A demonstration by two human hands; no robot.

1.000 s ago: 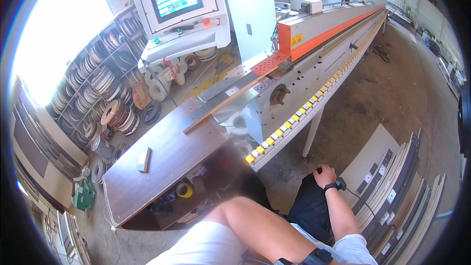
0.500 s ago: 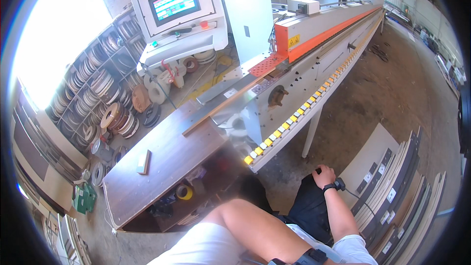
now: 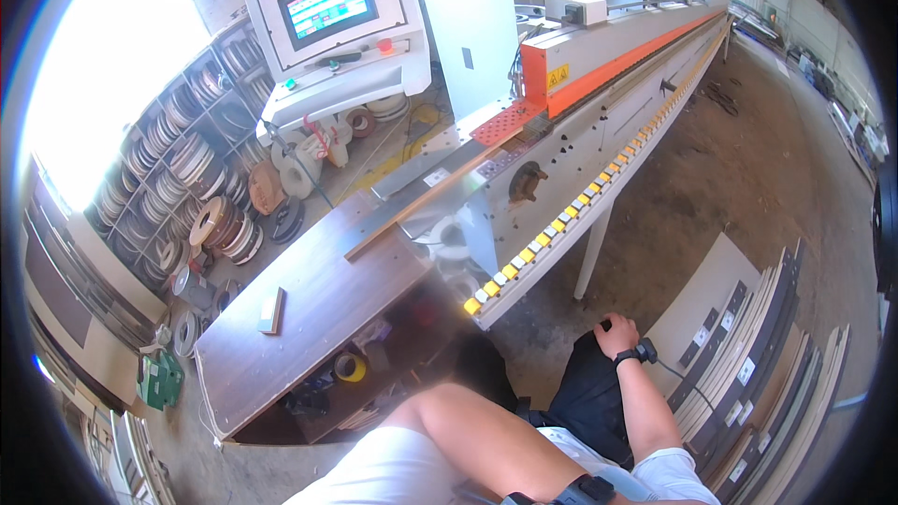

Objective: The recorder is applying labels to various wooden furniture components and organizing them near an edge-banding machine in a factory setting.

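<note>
Strip (image 3: 449,184) lies unheld from table (image 3: 318,292) toward machine (image 3: 603,49); I judge no handling underway, remainder unclear. Right hand (image 3: 619,336) on knee (image 3: 587,369), grip indeterminate; left hand out of view.

The right hand (image 3: 617,337) could pass between machine leg (image 3: 593,252) and stacked boards (image 3: 760,341); the boards block rightward movement.

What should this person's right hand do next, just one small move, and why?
Perhaps lift the right hand off the black-trousered knee toward the stack of long, flat, pale and dark boards. The hand rests on the knee with no board in it, the boards are close on its right, and the left hand is out of view.
</note>
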